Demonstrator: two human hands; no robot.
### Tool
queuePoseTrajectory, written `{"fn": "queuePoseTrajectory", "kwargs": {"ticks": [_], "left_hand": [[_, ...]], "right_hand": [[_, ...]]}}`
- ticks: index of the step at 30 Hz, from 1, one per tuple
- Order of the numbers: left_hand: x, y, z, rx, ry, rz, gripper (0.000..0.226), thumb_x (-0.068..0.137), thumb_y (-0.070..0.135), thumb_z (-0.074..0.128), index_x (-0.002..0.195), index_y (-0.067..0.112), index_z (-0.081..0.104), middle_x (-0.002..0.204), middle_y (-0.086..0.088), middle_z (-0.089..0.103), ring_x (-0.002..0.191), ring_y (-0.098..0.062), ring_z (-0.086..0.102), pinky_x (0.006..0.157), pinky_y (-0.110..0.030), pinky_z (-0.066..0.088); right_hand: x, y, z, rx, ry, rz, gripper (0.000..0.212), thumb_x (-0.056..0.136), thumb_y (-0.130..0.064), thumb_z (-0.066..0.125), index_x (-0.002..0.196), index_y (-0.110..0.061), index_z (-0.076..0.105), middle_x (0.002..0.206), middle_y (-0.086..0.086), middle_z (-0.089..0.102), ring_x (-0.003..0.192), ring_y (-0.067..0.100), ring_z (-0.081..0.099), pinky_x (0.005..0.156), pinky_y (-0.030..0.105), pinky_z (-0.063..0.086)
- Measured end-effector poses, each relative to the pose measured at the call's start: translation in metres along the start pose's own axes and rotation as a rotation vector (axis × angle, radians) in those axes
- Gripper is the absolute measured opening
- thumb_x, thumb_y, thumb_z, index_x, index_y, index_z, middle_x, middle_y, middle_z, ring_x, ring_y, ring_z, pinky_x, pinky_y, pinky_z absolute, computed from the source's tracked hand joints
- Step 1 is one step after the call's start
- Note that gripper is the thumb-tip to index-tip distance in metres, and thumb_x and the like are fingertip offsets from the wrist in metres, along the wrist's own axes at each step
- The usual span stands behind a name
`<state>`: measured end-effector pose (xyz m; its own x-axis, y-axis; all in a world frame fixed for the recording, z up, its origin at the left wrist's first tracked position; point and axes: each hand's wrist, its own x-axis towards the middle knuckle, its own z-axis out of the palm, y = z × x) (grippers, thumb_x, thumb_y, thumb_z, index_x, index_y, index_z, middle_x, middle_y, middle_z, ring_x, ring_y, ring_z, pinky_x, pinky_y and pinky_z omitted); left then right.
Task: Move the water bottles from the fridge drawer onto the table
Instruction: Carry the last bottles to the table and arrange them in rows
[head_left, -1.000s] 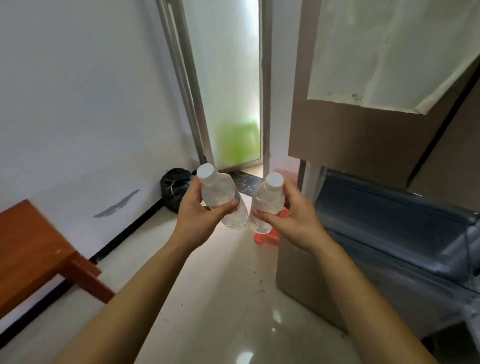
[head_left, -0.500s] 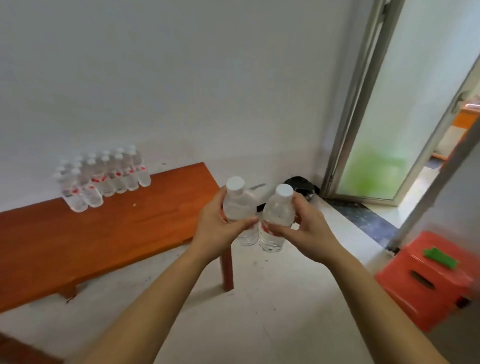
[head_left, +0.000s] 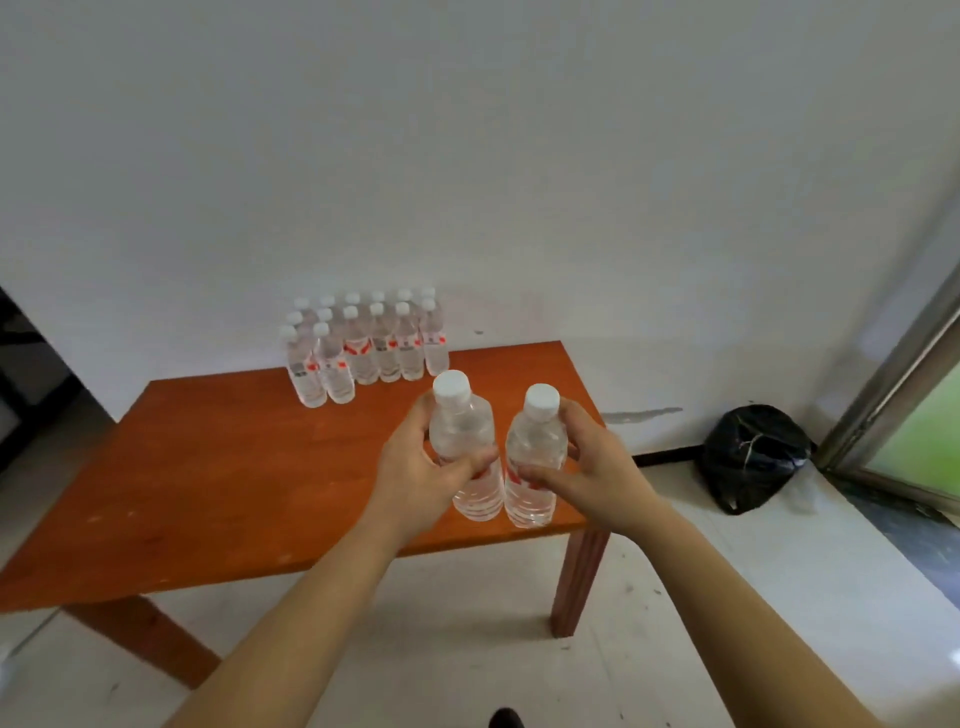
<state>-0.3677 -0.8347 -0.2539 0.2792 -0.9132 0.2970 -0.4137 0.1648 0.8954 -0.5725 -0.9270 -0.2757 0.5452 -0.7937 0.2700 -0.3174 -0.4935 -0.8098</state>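
Over the smooth orange wooden table (head_left: 218, 467), its far edge lined with clear ribbed bottles (head_left: 363, 345), my left hand (head_left: 415, 483) and right hand (head_left: 597, 467) each grip a white-capped water bottle (head_left: 462, 421), the second bottle (head_left: 535, 441) just beside it.

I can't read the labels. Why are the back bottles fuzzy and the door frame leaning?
Head view: the back bottles are small and soft, so labels show only as red smudges; head view: the wide lens tilts and bows the door frame near the right edge; head view: light is even, no harsh glare.
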Motion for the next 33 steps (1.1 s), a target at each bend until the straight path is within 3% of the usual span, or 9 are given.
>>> {"fn": "queuePoseTrajectory", "kwargs": {"ticks": [6,10,14,17,22,26,29,33], "left_hand": [[0.109,-0.045,-0.023,0.103,0.014,-0.034,0.073,0.071,0.034,0.087,0.132,0.040,0.047,0.124,0.021,0.062,0.115,-0.003,0.059,0.096,-0.034,0.052],[0.186,-0.071,-0.045,0.174,0.028,-0.099,0.070,0.069,0.036,0.088,0.124,0.044,0.046,0.117,0.027,0.061,0.108,0.006,0.059,0.087,-0.022,0.050],[0.235,-0.100,-0.067,0.190,0.090,-0.162,0.068,0.069,0.033,0.088,0.122,0.036,0.046,0.113,0.020,0.060,0.107,0.003,0.057,0.080,-0.015,0.044],[0.262,-0.122,-0.082,0.216,0.112,-0.180,0.070,0.068,0.035,0.088,0.123,0.036,0.045,0.116,0.022,0.056,0.107,0.010,0.053,0.079,-0.012,0.041],[0.312,-0.172,-0.101,0.322,0.075,-0.182,0.072,0.063,0.034,0.089,0.118,0.038,0.044,0.121,0.011,0.053,0.113,-0.012,0.053,0.095,-0.035,0.047],[0.352,-0.220,-0.118,0.382,0.008,-0.190,0.078,0.058,0.047,0.087,0.126,0.033,0.050,0.121,0.015,0.053,0.110,-0.010,0.053,0.089,-0.029,0.046],[0.382,-0.260,-0.138,0.543,-0.055,-0.095,0.069,0.056,0.059,0.080,0.113,0.032,0.053,0.101,0.022,0.052,0.094,-0.007,0.053,0.071,-0.017,0.041],[0.413,-0.307,-0.161,0.753,-0.118,-0.066,0.061,0.055,0.070,0.068,0.101,0.034,0.048,0.094,0.018,0.058,0.091,-0.010,0.055,0.076,-0.029,0.041]], "right_hand": [[0.129,0.035,0.037,-0.015,-0.047,-0.074,0.068,0.076,-0.050,0.077,0.131,-0.053,0.038,0.115,-0.045,0.052,0.109,-0.017,0.053,0.077,0.000,0.044],[0.216,0.058,0.051,0.010,-0.047,-0.095,0.072,0.076,-0.047,0.080,0.138,-0.042,0.044,0.128,-0.028,0.055,0.117,-0.008,0.052,0.093,0.014,0.044],[0.285,0.071,0.070,0.012,-0.060,-0.095,0.075,0.074,-0.045,0.080,0.140,-0.040,0.045,0.133,-0.016,0.051,0.122,-0.007,0.042,0.094,0.011,0.036],[0.322,0.078,0.087,-0.013,-0.105,-0.086,0.076,0.071,-0.053,0.076,0.139,-0.047,0.042,0.133,-0.014,0.048,0.119,-0.011,0.039,0.091,0.007,0.033],[0.374,0.098,0.120,-0.103,-0.131,-0.058,0.077,0.069,-0.049,0.081,0.136,-0.048,0.043,0.128,-0.021,0.049,0.114,-0.005,0.045,0.093,0.018,0.038],[0.405,0.113,0.149,-0.207,-0.120,0.038,0.074,0.068,-0.050,0.081,0.134,-0.046,0.046,0.127,-0.026,0.053,0.109,-0.002,0.054,0.087,0.024,0.050],[0.432,0.123,0.176,-0.320,-0.115,0.114,0.075,0.071,-0.043,0.083,0.135,-0.044,0.045,0.132,-0.022,0.056,0.112,0.004,0.058,0.087,0.027,0.051],[0.462,0.132,0.212,-0.432,-0.131,0.190,0.069,0.077,-0.029,0.080,0.136,-0.036,0.046,0.127,-0.012,0.064,0.110,0.014,0.062,0.080,0.029,0.050]]}}
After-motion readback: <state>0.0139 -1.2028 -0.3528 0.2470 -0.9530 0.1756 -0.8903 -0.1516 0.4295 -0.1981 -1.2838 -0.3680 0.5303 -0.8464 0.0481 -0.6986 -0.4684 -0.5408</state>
